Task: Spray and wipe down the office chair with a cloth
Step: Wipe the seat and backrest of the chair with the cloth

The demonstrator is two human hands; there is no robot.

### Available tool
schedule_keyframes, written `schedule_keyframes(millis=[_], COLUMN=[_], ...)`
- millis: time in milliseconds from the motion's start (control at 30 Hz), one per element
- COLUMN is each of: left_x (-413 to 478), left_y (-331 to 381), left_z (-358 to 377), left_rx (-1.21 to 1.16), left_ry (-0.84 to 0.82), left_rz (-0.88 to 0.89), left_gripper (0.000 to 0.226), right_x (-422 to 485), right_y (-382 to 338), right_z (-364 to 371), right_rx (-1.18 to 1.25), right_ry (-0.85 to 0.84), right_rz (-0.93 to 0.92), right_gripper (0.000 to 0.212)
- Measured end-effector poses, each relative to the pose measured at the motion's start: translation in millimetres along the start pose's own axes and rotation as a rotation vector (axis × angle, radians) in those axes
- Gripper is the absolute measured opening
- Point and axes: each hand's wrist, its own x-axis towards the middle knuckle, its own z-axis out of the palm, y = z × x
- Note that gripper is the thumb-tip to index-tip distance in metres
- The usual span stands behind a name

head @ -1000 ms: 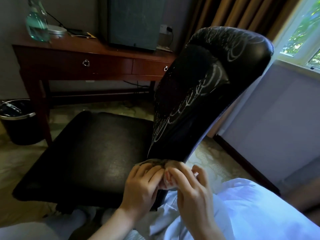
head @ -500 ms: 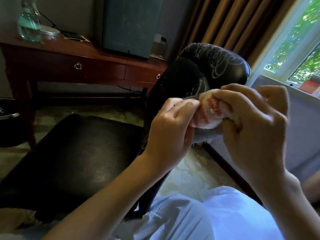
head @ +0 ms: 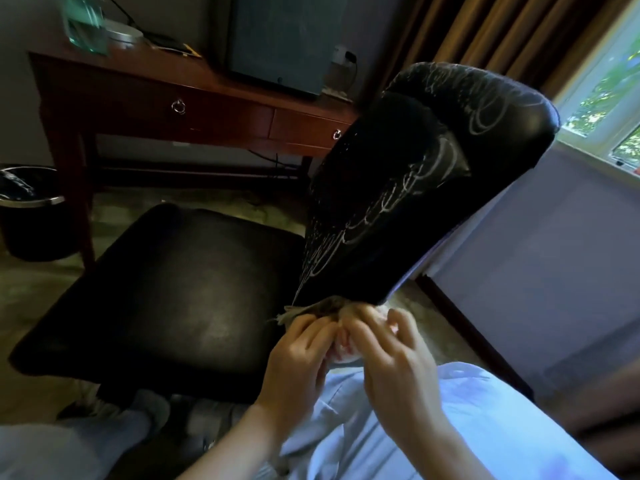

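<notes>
The black chair fills the middle of the view, its seat (head: 166,292) to the left and its backrest (head: 408,188) streaked with white curly marks. At the foot of the backrest both hands hold a small pale cloth (head: 311,311), bunched against the chair. My left hand (head: 299,362) grips the cloth from the left and my right hand (head: 398,362) from the right, fingers curled over it. Most of the cloth is hidden under the fingers. A green spray bottle (head: 85,24) stands on the wooden desk (head: 214,98) at the far left.
A black waste bin (head: 31,216) stands left of the desk leg. A dark screen (head: 284,39) sits on the desk. Brown curtains (head: 485,36) and a window (head: 609,98) are at the right, above a pale wall. My light trousers (head: 467,427) fill the bottom.
Half a second ago both hands held the cloth high in front of the backrest; now they have dropped with it to the backrest's foot, as one second ago.
</notes>
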Motion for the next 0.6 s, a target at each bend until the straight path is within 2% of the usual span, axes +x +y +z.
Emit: schedule_keyframes(millis=[200,300,333,400,500,600], left_x=[-49.0,-69.8,-72.0,-62.7,-18.4,40.6], left_y=[-33.7,-49.0,-50.4,-44.3,-20.4,13.6], left_z=[11.7,13.2,10.5,0.4,-17.9,-39.9], left_rx=[0.091,0.156,0.174,0.184,0.160,0.137], left_ry=[-0.167,-0.315,-0.324,-0.275,-0.080,0.092], left_rz=[-0.109,-0.158,-0.154,-0.111,0.041,0.154], left_gripper=[0.020,0.027,0.024,0.025,0.024,0.021], right_x=[-51.9,-70.3,-72.1,-64.4,-28.9,15.5], right_y=[-18.2,-28.1,-29.5,-30.8,-26.4,-9.1], right_z=[65.0,79.6,78.3,65.6,25.2,-23.4], right_rx=[0.037,0.042,0.055,0.095,0.149,0.105], right_ry=[-0.214,-0.241,-0.226,-0.139,0.105,0.313], right_rz=[0.004,-0.025,-0.017,0.023,0.110,0.134], right_gripper=[0.021,0.024,0.026,0.020,0.039,0.031])
